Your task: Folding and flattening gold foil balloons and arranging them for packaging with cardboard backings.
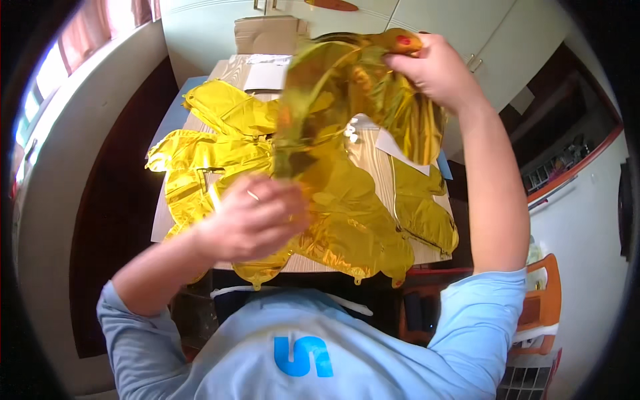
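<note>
A shiny gold foil balloon (327,73), flat and creased, hangs raised over the table between my hands. My right hand (433,70) pinches its upper right end, thumb in front. Lower down on the left, my left hand (257,217) is closed at the balloon's lower edge, its fingers partly smeared by motion; a ring shows on one finger. Several more uninflated gold foil balloons (230,110) lie overlapping on the table, some with tabs hanging past its near edge. Another gold balloon (427,210) rests by the right edge.
The wood-grain table (377,167) has white papers (263,77) at its far side. Behind stand a cardboard box (267,35) and pale cabinets (440,20). An orange wooden chair (550,300) is at the right, a curtained window (80,33) at the far left.
</note>
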Demonstrator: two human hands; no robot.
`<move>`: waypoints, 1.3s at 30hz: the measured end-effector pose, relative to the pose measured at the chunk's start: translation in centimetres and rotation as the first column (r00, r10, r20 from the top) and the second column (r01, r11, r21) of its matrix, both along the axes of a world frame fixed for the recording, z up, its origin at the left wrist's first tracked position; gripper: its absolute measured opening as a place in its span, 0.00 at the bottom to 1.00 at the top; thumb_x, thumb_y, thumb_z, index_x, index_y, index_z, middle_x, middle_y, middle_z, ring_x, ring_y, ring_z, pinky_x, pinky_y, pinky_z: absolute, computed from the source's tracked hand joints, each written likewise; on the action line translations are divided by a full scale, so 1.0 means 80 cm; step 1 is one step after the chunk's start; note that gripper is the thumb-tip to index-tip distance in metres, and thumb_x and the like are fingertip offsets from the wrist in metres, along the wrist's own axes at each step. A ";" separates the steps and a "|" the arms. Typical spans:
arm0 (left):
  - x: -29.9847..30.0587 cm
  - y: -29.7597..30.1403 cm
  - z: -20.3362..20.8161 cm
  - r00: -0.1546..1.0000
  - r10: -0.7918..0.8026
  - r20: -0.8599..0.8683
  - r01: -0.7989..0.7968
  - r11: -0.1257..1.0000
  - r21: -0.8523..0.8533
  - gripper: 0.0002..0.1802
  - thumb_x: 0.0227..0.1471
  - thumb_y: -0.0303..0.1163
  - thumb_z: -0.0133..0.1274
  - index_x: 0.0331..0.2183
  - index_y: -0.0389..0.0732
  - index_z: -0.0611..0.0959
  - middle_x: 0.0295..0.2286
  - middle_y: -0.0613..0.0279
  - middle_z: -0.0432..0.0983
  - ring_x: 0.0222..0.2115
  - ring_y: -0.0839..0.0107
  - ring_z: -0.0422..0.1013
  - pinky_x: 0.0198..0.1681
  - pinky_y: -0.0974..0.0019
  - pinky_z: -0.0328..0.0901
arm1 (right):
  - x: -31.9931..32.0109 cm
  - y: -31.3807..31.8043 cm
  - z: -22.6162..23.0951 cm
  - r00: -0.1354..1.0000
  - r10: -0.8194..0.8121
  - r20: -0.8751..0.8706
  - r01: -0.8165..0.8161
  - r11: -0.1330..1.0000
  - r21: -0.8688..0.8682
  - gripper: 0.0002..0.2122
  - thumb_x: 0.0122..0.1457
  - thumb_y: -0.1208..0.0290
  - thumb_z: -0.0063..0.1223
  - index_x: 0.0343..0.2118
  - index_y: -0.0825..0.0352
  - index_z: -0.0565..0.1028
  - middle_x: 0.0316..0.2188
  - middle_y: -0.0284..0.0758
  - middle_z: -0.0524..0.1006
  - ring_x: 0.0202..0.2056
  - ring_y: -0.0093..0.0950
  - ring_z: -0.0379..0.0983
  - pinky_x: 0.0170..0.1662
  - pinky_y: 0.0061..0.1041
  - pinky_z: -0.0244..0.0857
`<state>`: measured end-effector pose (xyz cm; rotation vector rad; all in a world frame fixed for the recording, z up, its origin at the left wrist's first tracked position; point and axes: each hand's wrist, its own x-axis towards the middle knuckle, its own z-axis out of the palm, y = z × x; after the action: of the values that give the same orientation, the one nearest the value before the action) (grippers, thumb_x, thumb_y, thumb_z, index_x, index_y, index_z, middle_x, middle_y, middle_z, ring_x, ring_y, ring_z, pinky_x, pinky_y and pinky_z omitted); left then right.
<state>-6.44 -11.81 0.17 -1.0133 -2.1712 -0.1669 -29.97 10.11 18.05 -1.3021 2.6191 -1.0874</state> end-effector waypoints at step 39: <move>0.037 0.039 -0.147 0.742 0.088 0.665 -0.287 0.938 0.196 0.21 0.55 0.38 0.61 0.48 0.39 0.80 0.54 0.48 0.70 0.55 0.47 0.67 0.61 0.49 0.61 | 0.215 0.162 -0.353 0.721 0.253 -0.645 -0.153 0.966 0.208 0.11 0.57 0.73 0.55 0.41 0.71 0.80 0.38 0.41 0.81 0.36 0.34 0.77 0.44 0.35 0.71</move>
<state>-3.47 -8.70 -11.57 -0.5970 -2.7465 -0.8256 -12.76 23.11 -10.19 -2.2155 2.7943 -0.4175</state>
